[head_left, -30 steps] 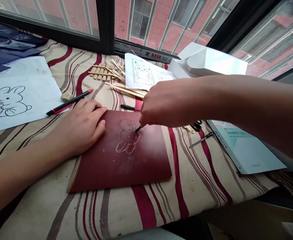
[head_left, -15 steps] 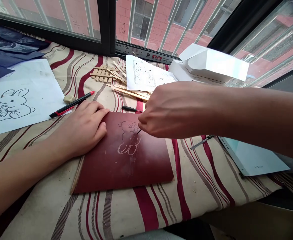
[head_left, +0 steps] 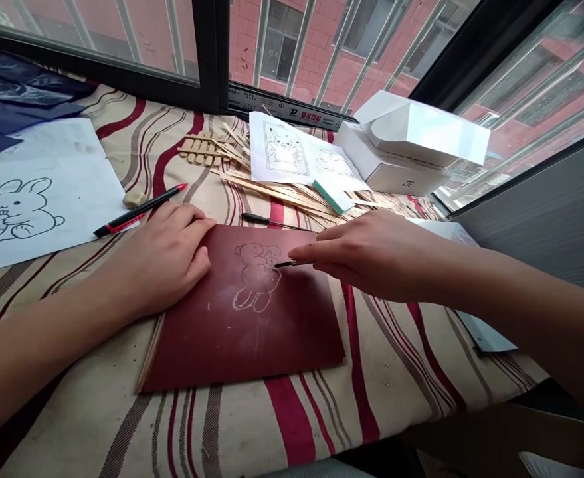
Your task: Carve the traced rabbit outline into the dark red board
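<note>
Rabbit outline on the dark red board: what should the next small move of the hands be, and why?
Probably the right hand should press the fine-pointed tool along the scratched rabbit outline, because the tool's tip sits right at the outline's right side, and the left hand already lies on the dark red board, steadying it.

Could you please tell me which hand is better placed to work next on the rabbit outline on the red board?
Probably the right hand: it holds a small pointed tool with its tip at the rabbit outline. The left hand holds nothing and lies flat across the corner of the red board.
</note>
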Tool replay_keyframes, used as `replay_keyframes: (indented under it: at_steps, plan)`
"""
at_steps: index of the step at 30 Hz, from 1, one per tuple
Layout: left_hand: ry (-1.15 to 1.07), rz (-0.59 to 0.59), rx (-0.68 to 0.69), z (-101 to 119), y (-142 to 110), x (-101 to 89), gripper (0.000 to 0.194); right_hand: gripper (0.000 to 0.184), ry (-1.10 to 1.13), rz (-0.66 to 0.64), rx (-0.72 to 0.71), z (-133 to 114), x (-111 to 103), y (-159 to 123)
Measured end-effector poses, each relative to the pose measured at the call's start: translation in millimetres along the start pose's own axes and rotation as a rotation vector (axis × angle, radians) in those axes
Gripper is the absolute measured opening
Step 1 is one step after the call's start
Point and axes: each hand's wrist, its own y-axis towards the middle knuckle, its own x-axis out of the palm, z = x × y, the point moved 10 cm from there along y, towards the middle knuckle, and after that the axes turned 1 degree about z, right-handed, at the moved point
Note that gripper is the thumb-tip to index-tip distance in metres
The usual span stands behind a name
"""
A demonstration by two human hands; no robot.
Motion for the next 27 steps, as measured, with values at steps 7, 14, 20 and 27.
replay_keyframes:
  at_steps: [7,14,20,27]
  plan:
    - [-0.002,-0.052,-0.014,0.1,2.7,0.3,0.073,0.046,-0.046,-0.046,-0.016,-1.6,3.0,1.4]
    - [0.009,0.039,0.029,-1.4,-1.9,1.6,0.068,0.042,-0.29,-0.23,-0.068,-26.1,-0.2,13.4]
    - [-0.005,0.032,-0.01,-4.5,-2.7,1.9,0.062,0.039,-0.296,-0.255,-0.07,-26.3,3.6,15.0]
    - [0.024,0.006,0.007,0.1,-0.5,1.0,0.068,0.042,-0.112,-0.145,0.16,-21.2,21.5,-3.6]
